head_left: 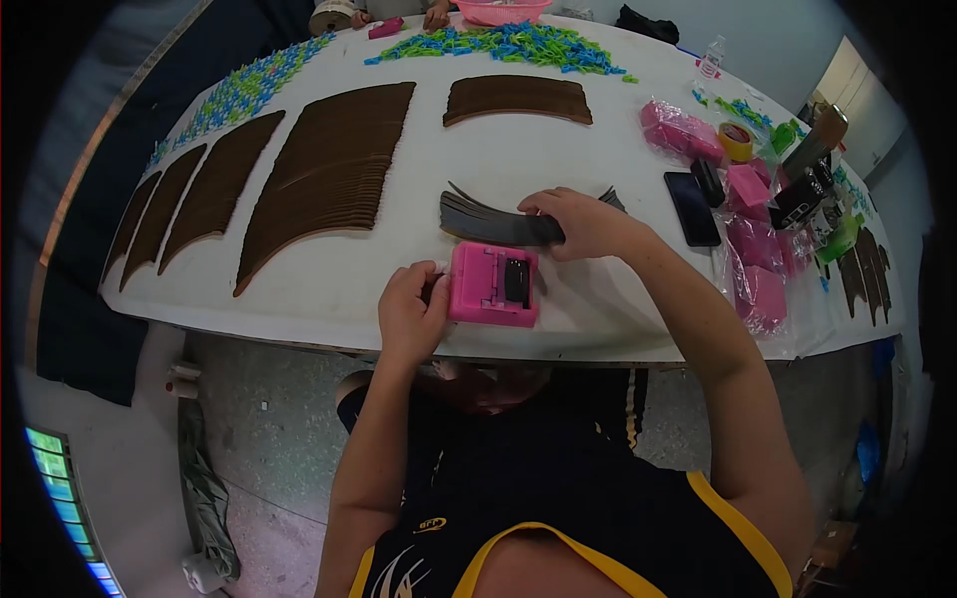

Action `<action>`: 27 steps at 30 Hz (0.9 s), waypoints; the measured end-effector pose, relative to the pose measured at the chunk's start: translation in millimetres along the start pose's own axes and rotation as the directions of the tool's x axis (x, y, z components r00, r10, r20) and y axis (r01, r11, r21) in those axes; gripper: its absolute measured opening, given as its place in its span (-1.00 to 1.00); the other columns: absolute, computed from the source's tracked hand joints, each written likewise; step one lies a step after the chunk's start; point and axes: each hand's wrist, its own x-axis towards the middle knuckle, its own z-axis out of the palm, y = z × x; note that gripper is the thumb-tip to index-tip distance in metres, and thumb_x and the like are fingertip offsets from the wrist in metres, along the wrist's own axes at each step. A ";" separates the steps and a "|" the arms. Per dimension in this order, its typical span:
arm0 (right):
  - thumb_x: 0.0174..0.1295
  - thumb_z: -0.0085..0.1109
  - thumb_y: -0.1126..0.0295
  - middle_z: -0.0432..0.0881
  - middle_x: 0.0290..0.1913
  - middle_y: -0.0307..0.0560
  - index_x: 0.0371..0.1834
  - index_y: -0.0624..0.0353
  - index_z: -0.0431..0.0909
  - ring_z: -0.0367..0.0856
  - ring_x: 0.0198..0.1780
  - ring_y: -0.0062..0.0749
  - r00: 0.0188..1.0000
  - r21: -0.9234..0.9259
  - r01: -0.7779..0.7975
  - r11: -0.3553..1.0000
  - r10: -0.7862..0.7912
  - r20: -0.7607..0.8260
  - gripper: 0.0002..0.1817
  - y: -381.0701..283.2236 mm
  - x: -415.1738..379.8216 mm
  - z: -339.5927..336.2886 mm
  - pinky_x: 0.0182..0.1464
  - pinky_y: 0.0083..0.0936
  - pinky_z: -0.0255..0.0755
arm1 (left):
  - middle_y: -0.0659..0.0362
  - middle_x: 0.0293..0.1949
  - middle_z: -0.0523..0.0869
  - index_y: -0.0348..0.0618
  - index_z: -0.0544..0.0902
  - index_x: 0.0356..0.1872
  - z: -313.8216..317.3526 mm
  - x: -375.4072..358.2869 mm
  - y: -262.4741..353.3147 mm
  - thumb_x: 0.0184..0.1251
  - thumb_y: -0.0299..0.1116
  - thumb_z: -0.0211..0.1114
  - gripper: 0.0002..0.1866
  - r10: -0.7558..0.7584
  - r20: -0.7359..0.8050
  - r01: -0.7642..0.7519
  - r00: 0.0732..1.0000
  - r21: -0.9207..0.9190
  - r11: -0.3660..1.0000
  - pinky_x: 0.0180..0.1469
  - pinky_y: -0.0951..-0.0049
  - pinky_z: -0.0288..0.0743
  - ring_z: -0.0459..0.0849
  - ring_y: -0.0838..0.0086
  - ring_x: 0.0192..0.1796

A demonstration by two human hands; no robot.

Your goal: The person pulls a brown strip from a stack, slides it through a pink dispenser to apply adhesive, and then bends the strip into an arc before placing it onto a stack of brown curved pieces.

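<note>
A pink box-shaped device [482, 286] with a black part on its top sits near the table's front edge. At its left side is my left hand [411, 311], its fingers bent; a small whitish bit shows by the fingertips, too small to make out. Just behind the device lies a fanned stack of dark curved strips [488, 219]. My right hand [583, 224] is closed over the right part of this stack, and strip ends stick out beyond the hand.
Brown curved stacks [334, 159] lie at left, another [518, 101] behind. Blue and green clips [528, 45] are heaped at the back, near another person's hand [437, 16]. At right are a phone [691, 208], yellow tape [736, 142] and pink packages [760, 297].
</note>
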 end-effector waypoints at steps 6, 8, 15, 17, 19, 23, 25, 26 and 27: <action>0.07 0.48 0.37 0.67 0.19 -0.03 0.20 0.11 0.61 0.58 0.28 -0.03 0.975 -0.103 0.136 0.985 -0.152 -0.161 -0.45 11.1 -19.6 4.7 0.36 -0.21 0.48 | 0.04 -0.30 0.71 -0.22 0.76 -0.04 -0.7 0.3 0.7 0.44 -0.39 0.40 -0.83 -0.001 0.000 0.001 1.000 -0.004 1.000 -0.12 0.27 0.59 0.71 0.20 -0.25; 0.08 0.50 0.36 0.67 0.16 -0.05 0.14 0.11 0.64 0.59 0.27 -0.05 0.959 -0.147 0.155 0.977 -0.184 -0.215 -0.50 13.9 -31.8 4.0 0.35 -0.20 0.47 | 0.04 -0.30 0.71 -0.21 0.76 -0.04 -1.3 0.2 0.9 0.44 -0.39 0.40 -0.83 0.001 -0.004 -0.001 1.000 -0.009 1.000 -0.12 0.27 0.59 0.72 0.21 -0.25; 0.15 0.46 0.36 0.69 -0.06 -0.18 -0.20 0.08 0.64 0.67 0.06 -0.20 0.907 -0.368 0.139 0.920 -0.267 -0.325 -0.79 29.2 -54.6 13.2 0.17 -0.22 0.53 | 0.02 -0.22 0.73 -0.27 0.74 0.01 -1.4 0.4 -8.4 0.45 -0.44 0.39 -0.80 -0.064 0.033 0.068 0.997 -0.146 0.987 -0.04 0.33 0.63 0.75 0.27 -0.20; 0.15 0.43 0.38 0.69 -0.11 -0.20 -0.26 0.08 0.64 0.69 0.00 -0.23 0.893 -0.443 0.146 0.884 -0.311 -0.325 -0.84 30.4 -53.6 14.5 0.12 -0.23 0.55 | 0.01 -0.19 0.74 -0.29 0.73 0.03 -0.2 -0.4 -14.7 0.45 -0.45 0.38 -0.79 -0.094 0.063 0.105 0.994 -0.195 0.975 -0.01 0.34 0.64 0.75 0.29 -0.18; 0.15 0.41 0.39 0.70 -0.17 -0.22 -0.33 0.07 0.65 0.71 -0.09 -0.27 0.856 -0.559 0.211 0.802 -0.428 -0.291 -0.89 29.9 -49.6 12.9 0.03 -0.30 0.59 | 0.01 -0.15 0.75 -0.31 0.72 0.04 -0.5 0.2 -15.9 0.46 -0.47 0.38 -0.78 -0.138 0.077 0.154 0.987 -0.269 0.951 0.01 0.34 0.65 0.76 0.31 -0.17; 0.17 0.38 0.40 0.70 -0.17 -0.22 -0.35 0.08 0.65 0.72 -0.08 -0.30 0.871 -0.617 0.274 0.738 -0.463 -0.167 -0.92 32.9 -49.7 5.0 0.00 -0.36 0.60 | 0.01 -0.13 0.75 -0.32 0.71 0.05 -9.7 7.7 -12.0 0.45 -0.49 0.38 -0.78 -0.172 0.110 0.195 0.979 -0.254 0.947 0.02 0.34 0.65 0.76 0.31 -0.15; 0.23 0.34 0.40 0.68 -0.20 -0.19 -0.35 0.11 0.63 0.73 -0.12 -0.25 0.878 -0.605 0.289 0.742 -0.457 -0.141 -0.92 28.9 -49.7 1.3 -0.03 -0.33 0.62 | -0.01 -0.12 0.75 -0.32 0.71 0.05 -17.1 15.6 -3.5 0.46 -0.47 0.38 -0.78 0.008 0.028 -0.005 1.000 -0.114 0.993 0.04 0.33 0.65 0.76 0.30 -0.11; 0.23 0.34 0.40 0.68 -0.20 -0.19 -0.35 0.11 0.63 0.73 -0.12 -0.25 0.876 -0.606 0.292 0.740 -0.461 -0.140 -0.92 28.0 -49.7 1.0 -0.03 -0.33 0.62 | -0.01 -0.12 0.75 -0.32 0.71 0.05 -20.0 19.5 1.7 0.46 -0.47 0.38 -0.78 0.009 0.024 -0.006 1.000 -0.113 0.994 0.04 0.33 0.65 0.76 0.30 -0.11; 0.26 0.33 0.40 0.66 -0.21 -0.16 -0.31 0.12 0.62 0.73 -0.15 -0.21 0.882 -0.530 0.265 0.806 -0.425 -0.205 -0.92 26.7 -49.8 1.7 -0.06 -0.29 0.63 | -0.01 -0.11 0.75 -0.32 0.71 0.03 -23.4 24.1 8.4 0.45 -0.47 0.39 -0.79 0.050 -0.001 -0.049 0.999 -0.073 0.996 0.06 0.30 0.64 0.75 0.24 -0.08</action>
